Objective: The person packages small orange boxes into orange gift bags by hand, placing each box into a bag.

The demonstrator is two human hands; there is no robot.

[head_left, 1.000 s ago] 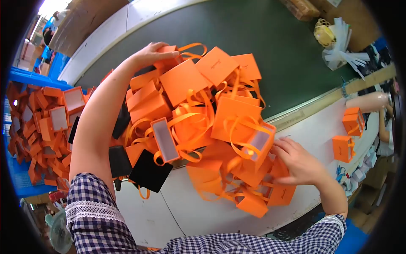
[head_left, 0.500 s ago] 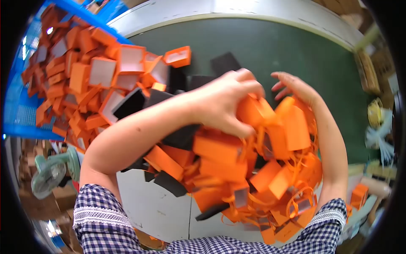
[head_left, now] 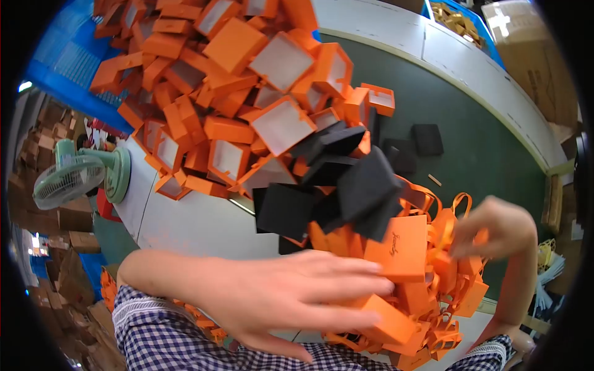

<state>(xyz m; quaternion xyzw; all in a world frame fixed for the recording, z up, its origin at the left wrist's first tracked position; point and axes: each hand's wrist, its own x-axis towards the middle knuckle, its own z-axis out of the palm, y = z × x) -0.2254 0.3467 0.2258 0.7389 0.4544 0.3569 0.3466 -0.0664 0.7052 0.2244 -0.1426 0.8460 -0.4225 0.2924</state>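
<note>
My left hand [head_left: 309, 294] lies with fingers stretched out over the near side of a heap, its fingertips at an orange box [head_left: 391, 323]. Just beyond it, another orange box [head_left: 399, 248] with dark lettering faces up. Over the right side of the heap hovers my right hand [head_left: 495, 229], fingers bent downward and smeared by motion, close to orange ribbon loops [head_left: 442, 232]. Several black foam-like pads [head_left: 368, 185] rest against the heap's far left side.
Open orange box parts [head_left: 281, 123] are piled at the upper left, spilling from a blue crate [head_left: 74, 74]. A green fan [head_left: 71, 179] stands at the left. Two black pads lie on the dark green surface [head_left: 476, 148]. A cardboard box [head_left: 535, 68] is at the upper right.
The view has swung left, showing more of the orange pile. My left hand has moved off the heap's top to its near side and spread flatter; my right hand has lowered toward the ribbons.
</note>
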